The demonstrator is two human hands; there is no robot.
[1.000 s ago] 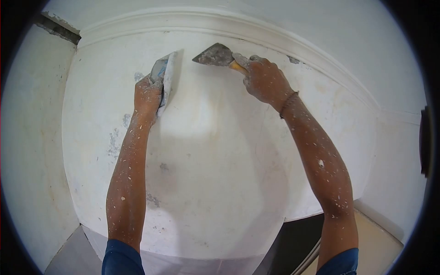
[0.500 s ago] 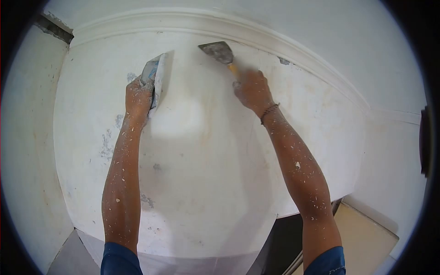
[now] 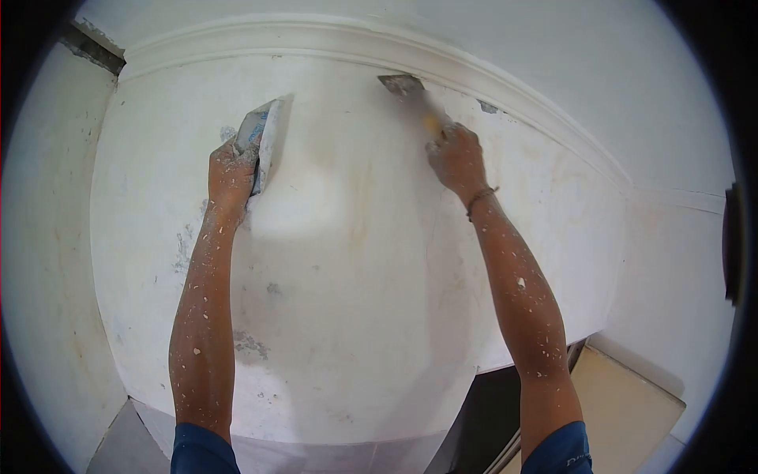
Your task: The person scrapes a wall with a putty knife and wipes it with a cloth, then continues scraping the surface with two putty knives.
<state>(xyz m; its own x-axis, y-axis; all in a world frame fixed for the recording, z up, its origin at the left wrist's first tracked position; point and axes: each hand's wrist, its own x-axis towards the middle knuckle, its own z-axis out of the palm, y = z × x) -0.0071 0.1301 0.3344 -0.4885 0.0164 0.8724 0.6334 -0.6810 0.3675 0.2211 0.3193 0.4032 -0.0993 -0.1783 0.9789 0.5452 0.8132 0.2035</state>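
Note:
My right hand [image 3: 458, 158] is closed round the yellowish handle of a putty knife [image 3: 403, 84]. The knife's wide, stained blade lies at the upper wall, just under the moulding. In my left hand [image 3: 232, 172] is a flat plastering trowel [image 3: 268, 146] with a grey-white, blue-marked face, held on edge beside the wall. Its handle is mostly hidden by my fingers. White flecks cover both forearms. The wall [image 3: 332, 300] is off-white with grey bare patches and faint yellowish stains.
A moulded cornice [image 3: 316, 35] runs along the top of the wall. A dark broken gap [image 3: 93, 49] shows at the upper left corner. Chipped plaster [image 3: 489, 107] sits below the cornice. At lower right are a dark opening [image 3: 493, 411] and a cream panel [image 3: 628, 395].
My right hand has moved right and slightly down with the putty knife, its blade still near the moulding. My left hand and the trowel have shifted slightly left and down.

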